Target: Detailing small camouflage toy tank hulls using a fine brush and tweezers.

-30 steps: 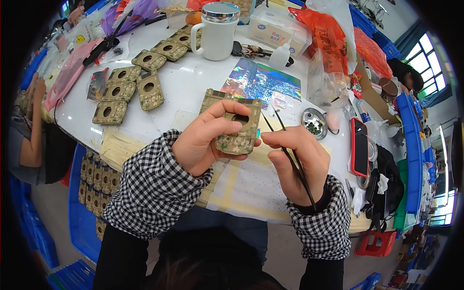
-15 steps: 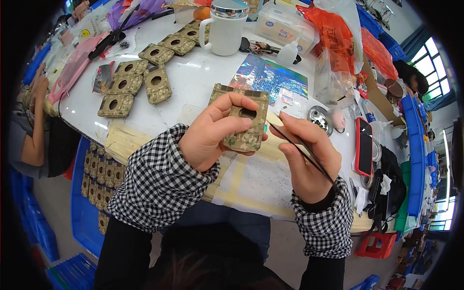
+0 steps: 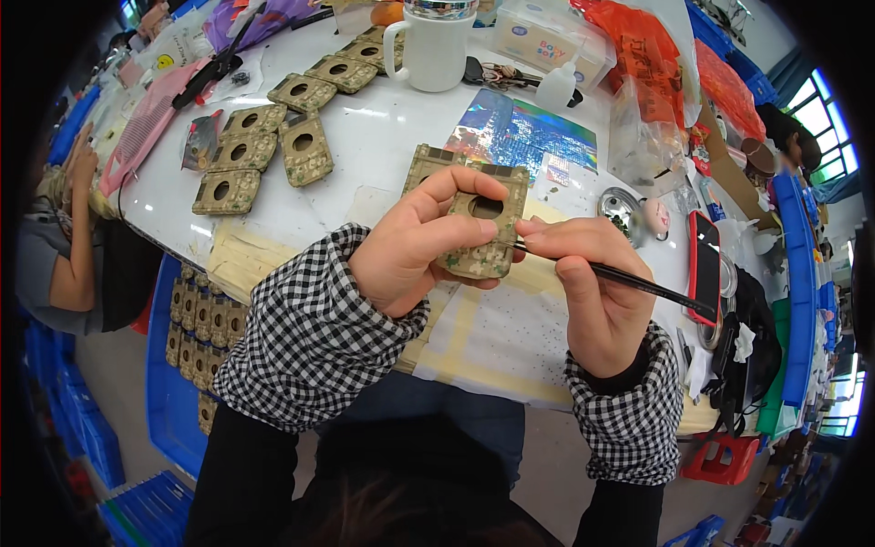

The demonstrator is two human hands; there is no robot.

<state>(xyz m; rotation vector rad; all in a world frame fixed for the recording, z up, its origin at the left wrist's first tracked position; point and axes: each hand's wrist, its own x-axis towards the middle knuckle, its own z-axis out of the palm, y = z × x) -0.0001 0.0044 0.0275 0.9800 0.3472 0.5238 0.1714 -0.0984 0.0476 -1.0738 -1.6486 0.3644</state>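
Observation:
My left hand (image 3: 401,242) grips a camouflage-patterned block (image 3: 481,262) with a round hole through its face, the thumb lying over its front. Behind it, a second camouflage block (image 3: 430,164) shows in part; whether my fingers touch that one, I cannot tell. Pinched in my right hand (image 3: 602,278) are slim black tweezers (image 3: 638,283), their tips at the face of the held block just below the hole. Anything between the tips is too small to make out. Several similar blocks (image 3: 308,146) lie at the far left of the table.
A white mug (image 3: 436,50), a shiny holographic sheet (image 3: 529,128) and a small squeeze bottle (image 3: 556,87) stand or lie beyond my hands. To the right are a round metal dish (image 3: 620,205) and a red-edged phone (image 3: 702,264). A blue crate (image 3: 169,401) holds more blocks lower left.
The tweezers have swung from pointing up with prongs apart to lying nearly level, tips now at the held block. Both hands have shifted slightly right in the picture.

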